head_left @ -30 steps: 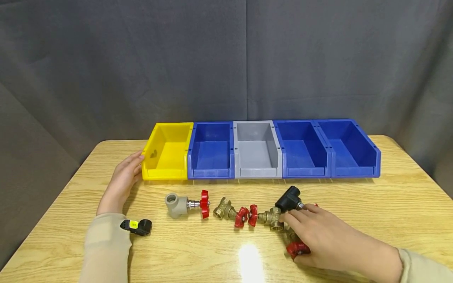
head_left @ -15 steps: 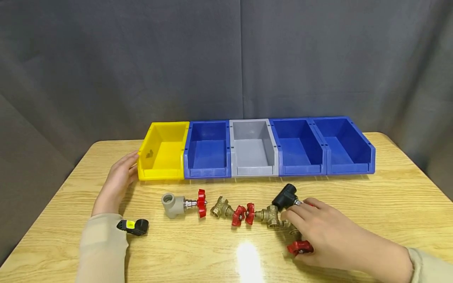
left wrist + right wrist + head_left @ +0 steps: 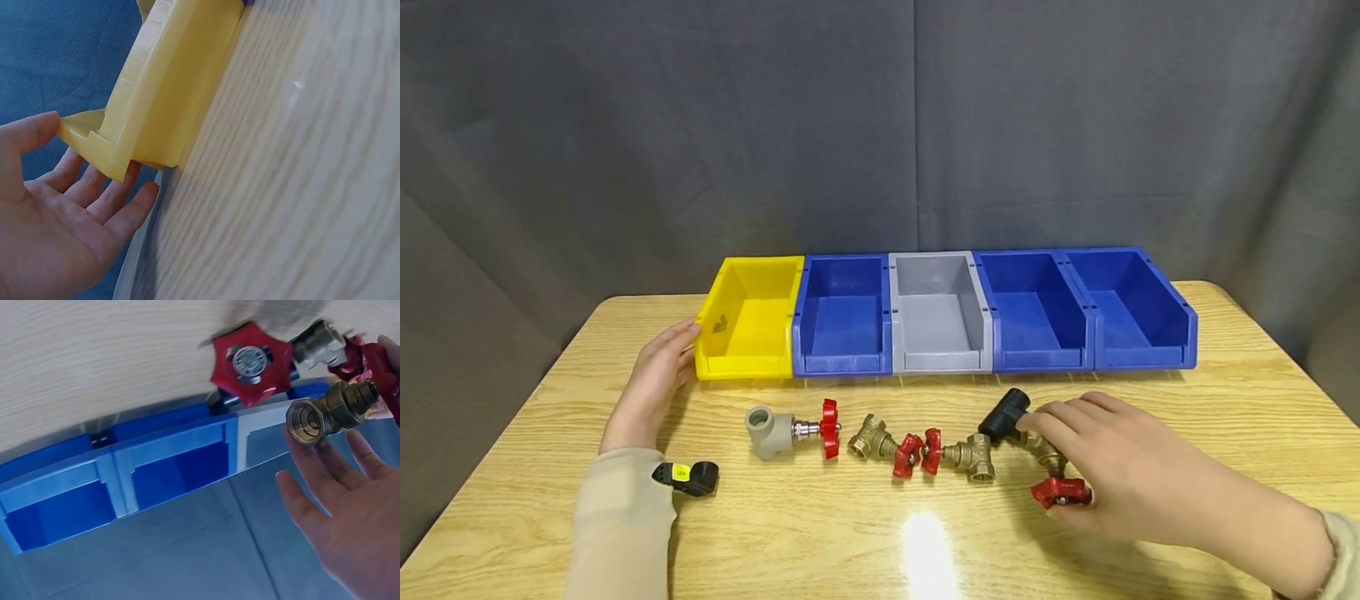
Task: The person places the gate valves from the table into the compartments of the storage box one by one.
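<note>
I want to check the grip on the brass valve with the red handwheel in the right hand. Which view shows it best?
The right wrist view: the brass valve fills the frame close up, threaded end forward, held by the right hand. The head view shows it small, half hidden under the fingers. The left wrist view misses it.

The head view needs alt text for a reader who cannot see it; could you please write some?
A person's right hand grips a brass valve with a red handwheel, beside a black valve, on a wooden table. Their left hand rests against a yellow bin that starts a row with three blue bins and a grey one. More valves lie in front.
</note>
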The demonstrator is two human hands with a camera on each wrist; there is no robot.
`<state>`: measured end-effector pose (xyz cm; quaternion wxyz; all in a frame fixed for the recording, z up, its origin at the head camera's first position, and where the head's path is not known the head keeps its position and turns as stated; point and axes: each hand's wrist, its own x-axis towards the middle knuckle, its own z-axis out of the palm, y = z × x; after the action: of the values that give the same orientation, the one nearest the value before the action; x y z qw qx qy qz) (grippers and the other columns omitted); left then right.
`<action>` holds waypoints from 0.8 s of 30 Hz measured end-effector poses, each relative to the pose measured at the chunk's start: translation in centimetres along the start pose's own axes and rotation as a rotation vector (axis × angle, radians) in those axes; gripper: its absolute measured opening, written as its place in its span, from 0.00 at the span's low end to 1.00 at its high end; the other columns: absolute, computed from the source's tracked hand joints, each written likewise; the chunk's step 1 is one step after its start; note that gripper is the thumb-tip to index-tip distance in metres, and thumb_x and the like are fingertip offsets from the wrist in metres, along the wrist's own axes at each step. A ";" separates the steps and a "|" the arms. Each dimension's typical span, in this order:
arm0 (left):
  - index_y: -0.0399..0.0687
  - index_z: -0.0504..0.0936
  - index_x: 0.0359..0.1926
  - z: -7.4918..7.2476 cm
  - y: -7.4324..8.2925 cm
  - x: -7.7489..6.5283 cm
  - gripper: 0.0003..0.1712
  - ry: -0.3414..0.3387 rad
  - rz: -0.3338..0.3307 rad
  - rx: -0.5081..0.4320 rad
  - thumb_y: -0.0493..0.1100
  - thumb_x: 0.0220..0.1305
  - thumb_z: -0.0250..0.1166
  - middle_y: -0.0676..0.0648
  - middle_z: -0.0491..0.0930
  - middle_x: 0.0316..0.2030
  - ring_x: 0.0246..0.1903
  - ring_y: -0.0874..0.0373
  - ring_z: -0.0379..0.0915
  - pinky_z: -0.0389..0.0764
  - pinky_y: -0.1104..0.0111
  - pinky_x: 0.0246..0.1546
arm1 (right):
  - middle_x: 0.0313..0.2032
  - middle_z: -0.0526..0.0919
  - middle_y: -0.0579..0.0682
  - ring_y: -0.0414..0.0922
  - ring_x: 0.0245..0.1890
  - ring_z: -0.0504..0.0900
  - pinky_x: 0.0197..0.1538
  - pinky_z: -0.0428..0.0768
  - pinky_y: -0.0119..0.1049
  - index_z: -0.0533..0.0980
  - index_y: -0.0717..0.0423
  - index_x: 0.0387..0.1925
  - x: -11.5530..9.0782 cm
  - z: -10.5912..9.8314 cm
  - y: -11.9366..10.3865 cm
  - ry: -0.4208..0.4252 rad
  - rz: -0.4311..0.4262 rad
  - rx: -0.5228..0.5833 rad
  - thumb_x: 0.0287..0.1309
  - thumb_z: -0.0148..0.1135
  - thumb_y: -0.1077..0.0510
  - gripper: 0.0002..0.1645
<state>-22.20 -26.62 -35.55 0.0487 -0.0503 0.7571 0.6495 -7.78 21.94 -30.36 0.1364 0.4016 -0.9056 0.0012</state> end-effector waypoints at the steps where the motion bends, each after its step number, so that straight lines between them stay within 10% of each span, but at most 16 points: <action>1: 0.41 0.46 0.78 0.0 0.0 0.0 0.38 0.000 0.001 -0.001 0.57 0.79 0.43 0.40 0.44 0.77 0.74 0.42 0.45 0.51 0.50 0.72 | 0.47 0.81 0.47 0.49 0.46 0.81 0.53 0.78 0.50 0.74 0.55 0.56 0.0 -0.1 0.2 -0.009 0.011 0.000 0.35 0.80 0.40 0.46; 24: 0.40 0.48 0.78 0.1 -0.1 0.1 0.38 0.008 0.003 0.010 0.56 0.79 0.43 0.40 0.45 0.77 0.74 0.42 0.45 0.51 0.50 0.72 | 0.40 0.79 0.43 0.39 0.32 0.77 0.28 0.78 0.38 0.77 0.53 0.52 -1.0 0.6 5.3 0.048 0.072 -0.040 0.33 0.82 0.42 0.42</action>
<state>-22.29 -26.54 -35.65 0.0447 -0.0514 0.7607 0.6455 -11.12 26.18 -30.60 0.1658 0.3659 -0.9157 -0.0024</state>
